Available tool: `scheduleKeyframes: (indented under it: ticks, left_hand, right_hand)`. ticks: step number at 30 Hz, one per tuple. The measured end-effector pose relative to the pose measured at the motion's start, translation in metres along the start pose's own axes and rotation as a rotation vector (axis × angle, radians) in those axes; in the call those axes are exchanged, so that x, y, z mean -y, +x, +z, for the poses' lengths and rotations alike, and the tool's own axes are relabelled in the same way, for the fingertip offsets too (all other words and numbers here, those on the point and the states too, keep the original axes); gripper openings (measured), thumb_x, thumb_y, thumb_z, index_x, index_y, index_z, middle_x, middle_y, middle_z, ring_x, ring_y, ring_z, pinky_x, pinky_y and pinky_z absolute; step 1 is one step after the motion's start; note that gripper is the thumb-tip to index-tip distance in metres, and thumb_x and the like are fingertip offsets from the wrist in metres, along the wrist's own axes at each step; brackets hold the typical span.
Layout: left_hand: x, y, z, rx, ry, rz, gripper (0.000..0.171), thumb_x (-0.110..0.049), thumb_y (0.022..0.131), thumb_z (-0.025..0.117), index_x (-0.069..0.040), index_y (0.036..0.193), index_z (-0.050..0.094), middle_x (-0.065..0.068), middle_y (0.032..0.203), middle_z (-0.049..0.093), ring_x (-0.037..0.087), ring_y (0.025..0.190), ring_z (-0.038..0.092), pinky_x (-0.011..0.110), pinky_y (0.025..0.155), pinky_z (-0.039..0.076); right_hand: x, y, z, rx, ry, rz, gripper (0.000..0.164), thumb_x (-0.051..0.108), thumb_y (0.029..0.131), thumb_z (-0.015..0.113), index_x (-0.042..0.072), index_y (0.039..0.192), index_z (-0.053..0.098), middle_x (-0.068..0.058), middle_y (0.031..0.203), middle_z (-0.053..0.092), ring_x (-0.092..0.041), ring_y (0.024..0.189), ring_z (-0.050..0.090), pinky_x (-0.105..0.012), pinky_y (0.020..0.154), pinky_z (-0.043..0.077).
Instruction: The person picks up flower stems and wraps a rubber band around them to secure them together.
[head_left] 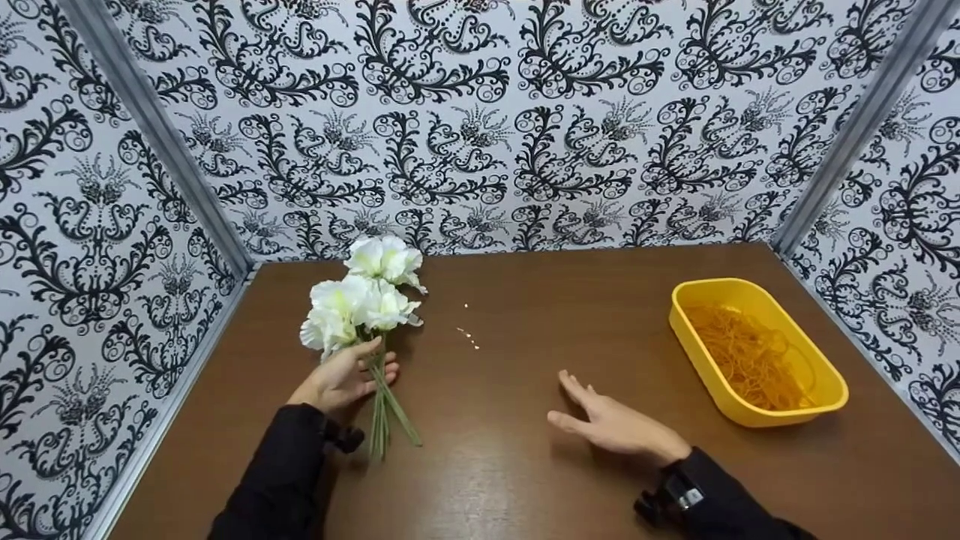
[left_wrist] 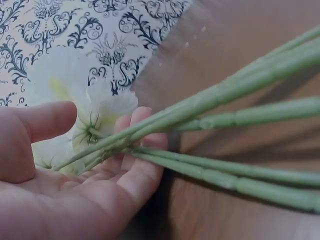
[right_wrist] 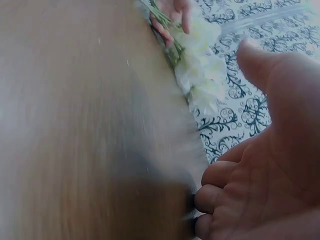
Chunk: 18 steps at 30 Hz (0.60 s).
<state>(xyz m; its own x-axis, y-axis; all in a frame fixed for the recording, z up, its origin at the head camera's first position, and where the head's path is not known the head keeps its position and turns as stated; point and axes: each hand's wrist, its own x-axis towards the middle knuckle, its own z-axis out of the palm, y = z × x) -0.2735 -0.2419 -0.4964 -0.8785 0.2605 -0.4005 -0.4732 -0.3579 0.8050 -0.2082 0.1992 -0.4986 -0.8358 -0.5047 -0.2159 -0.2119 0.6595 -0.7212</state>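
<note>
At the left of the head view, my left hand holds a bunch of white artificial flowers by the green stems. The left wrist view shows the stems lying across the palm, with loosely bent fingers around their underside and the thumb lifted off them. White blooms with yellow-green centres lie beyond the hand, and the stem ends fan out toward me. My right hand is over the tabletop, thumb apart and fingers relaxed, with nothing in it.
A yellow plastic tub with tangled orange-brown strands inside stands on the right of the brown table. Small light specks show near the table's middle. Patterned panels close off the back and both sides.
</note>
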Motion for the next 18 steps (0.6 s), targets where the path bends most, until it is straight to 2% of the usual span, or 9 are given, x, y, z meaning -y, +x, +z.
scheduleKeyframes:
  ticks: [3,7,10,12,15,18]
  left_hand:
    - [0.005,0.009,0.008,-0.014,-0.087,0.009,0.037,-0.023,0.108,0.051,-0.001,0.133,0.035,0.02,0.13,0.046,0.025,0.101,0.06,0.038,0.1,0.052]
    - [0.01,0.016,0.025,-0.022,-0.218,0.033,0.026,-0.023,0.109,0.046,-0.001,0.124,0.042,0.01,0.103,0.052,0.02,0.085,0.054,0.031,0.085,0.054]
    - [0.015,0.021,0.042,-0.01,-0.365,0.072,0.022,-0.023,0.111,0.036,-0.003,0.114,0.045,0.003,0.085,0.045,0.016,0.072,0.042,0.025,0.069,0.043]
    - [0.018,0.023,0.054,0.004,-0.479,0.1,0.023,-0.023,0.112,0.03,-0.004,0.11,0.044,0.002,0.081,0.039,0.015,0.068,0.033,0.025,0.062,0.034]
    - [0.021,0.026,0.072,0.022,-0.589,0.136,0.023,-0.021,0.112,0.027,-0.006,0.104,0.042,0.002,0.079,0.033,0.015,0.065,0.026,0.026,0.059,0.027]
    - [0.025,0.029,0.09,0.055,-0.635,0.158,0.022,-0.021,0.112,0.027,-0.007,0.102,0.04,0.002,0.08,0.031,0.015,0.065,0.025,0.026,0.059,0.025]
  right_hand:
    - [0.002,0.003,0.003,0.0,-0.008,-0.007,0.087,0.06,0.101,0.049,0.006,0.161,0.016,-0.015,0.166,0.01,-0.045,0.15,0.008,-0.058,0.121,0.011]
    - [0.008,0.008,0.006,-0.004,-0.008,-0.023,0.086,0.06,0.101,0.049,0.004,0.16,0.019,-0.016,0.166,0.014,-0.045,0.15,0.01,-0.058,0.121,0.012]
    - [0.012,0.013,0.009,-0.009,-0.001,-0.035,0.085,0.059,0.102,0.048,0.004,0.159,0.022,-0.016,0.165,0.018,-0.042,0.151,0.013,-0.056,0.121,0.013]
    - [0.016,0.015,0.012,-0.009,0.023,-0.045,0.083,0.058,0.103,0.047,0.002,0.159,0.024,-0.017,0.164,0.021,-0.039,0.151,0.017,-0.055,0.121,0.015]
    - [0.022,0.02,0.015,-0.011,0.069,-0.063,0.079,0.056,0.104,0.045,0.001,0.158,0.027,-0.018,0.163,0.026,-0.035,0.15,0.022,-0.054,0.121,0.019]
    - [0.029,0.024,0.017,-0.03,0.121,-0.07,0.074,0.055,0.106,0.042,0.002,0.157,0.032,-0.016,0.161,0.032,-0.033,0.149,0.027,-0.053,0.12,0.021]
